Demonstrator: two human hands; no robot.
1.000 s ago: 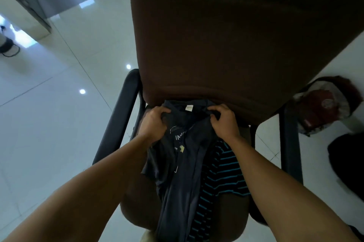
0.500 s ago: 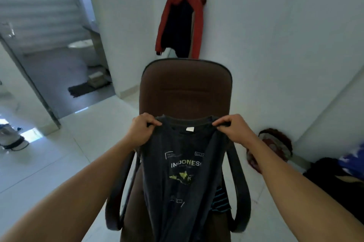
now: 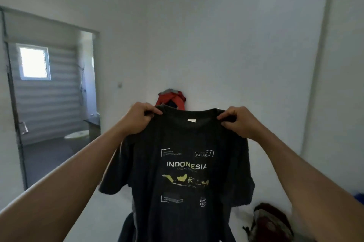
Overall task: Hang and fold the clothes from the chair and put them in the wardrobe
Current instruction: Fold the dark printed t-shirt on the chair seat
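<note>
Head view: left hand (image 3: 138, 118) and right hand (image 3: 239, 121) each pinch a shoulder of the dark T-shirt (image 3: 183, 178), held up spread before a white wall (image 3: 216, 34). Red jacket (image 3: 171, 97) hangs behind; bathroom doorway (image 3: 49, 93) at left.

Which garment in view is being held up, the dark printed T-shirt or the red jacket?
The T-shirt: both hands pinch its shoulders. The red jacket hangs on the wall behind.
</note>
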